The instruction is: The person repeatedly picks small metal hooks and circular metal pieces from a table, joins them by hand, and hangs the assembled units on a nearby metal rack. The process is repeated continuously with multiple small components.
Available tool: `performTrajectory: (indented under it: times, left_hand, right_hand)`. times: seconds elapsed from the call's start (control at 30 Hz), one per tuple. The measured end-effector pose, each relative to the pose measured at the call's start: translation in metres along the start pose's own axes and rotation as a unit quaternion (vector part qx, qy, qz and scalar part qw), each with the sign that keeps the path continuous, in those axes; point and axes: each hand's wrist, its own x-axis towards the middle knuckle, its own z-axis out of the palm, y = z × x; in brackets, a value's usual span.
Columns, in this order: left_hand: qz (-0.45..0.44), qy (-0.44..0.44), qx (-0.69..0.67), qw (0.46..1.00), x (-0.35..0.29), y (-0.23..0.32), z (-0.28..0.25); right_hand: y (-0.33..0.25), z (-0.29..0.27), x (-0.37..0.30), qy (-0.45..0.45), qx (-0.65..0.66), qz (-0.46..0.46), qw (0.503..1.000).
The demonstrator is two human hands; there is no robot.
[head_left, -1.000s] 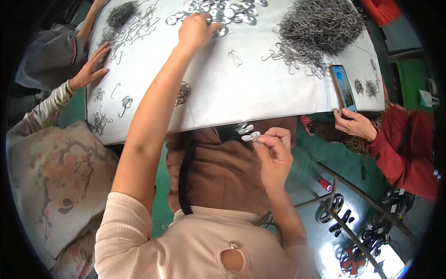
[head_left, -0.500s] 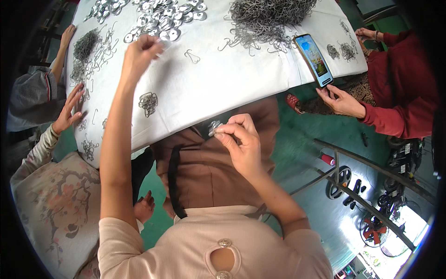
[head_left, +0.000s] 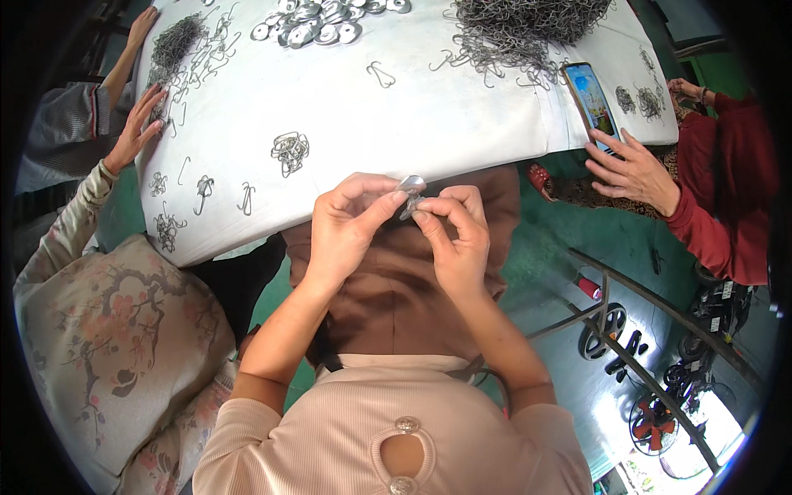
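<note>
In front of my lap, just off the table's near edge, my two hands meet. My left hand [head_left: 346, 227] pinches a shiny round metal disc [head_left: 412, 182] between thumb and fingers. Close against it, my right hand [head_left: 459, 235] grips small metal pieces [head_left: 407, 209], partly covered by the fingertips, so their exact shape is hard to make out. On the white-covered table [head_left: 396, 124], a small bundle of wire hooks [head_left: 289, 153] lies nearest my left hand. Similar discs [head_left: 326, 23] are heaped at the far edge.
A large mound of wire hooks [head_left: 528, 29] sits at the far right, a smaller one [head_left: 176, 41] at the left. A phone [head_left: 591, 101] lies near the right corner, under a co-worker's hand [head_left: 635, 175]. Another person's hand [head_left: 136, 128] rests on the left edge. A metal frame [head_left: 660, 318] stands right.
My left hand has come back from the disc heap with a disc and now meets my right hand. The co-worker's hand at the right has spread over the phone's lower end.
</note>
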Motion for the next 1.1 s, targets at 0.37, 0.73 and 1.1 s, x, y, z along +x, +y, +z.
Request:
performTrajectory:
  times: [0.37, 0.73, 1.1]
  left_hand:
    - [0.064, 0.024, 0.047, 0.997, -0.01, -0.014, 0.001]
    - [0.085, -0.005, 0.076, 0.993, -0.014, -0.018, -0.001]
    - [0.06, -0.014, 0.037, 0.997, -0.025, -0.022, -0.003]
  right_hand:
    - [-0.009, -0.003, 0.001, -0.021, -0.014, 0.059, 0.998]
    - [0.04, -0.024, 0.203, -0.204, -0.381, -0.165, 0.886]
    - [-0.005, -0.006, 0.205, -0.326, -0.316, -0.135, 0.881]
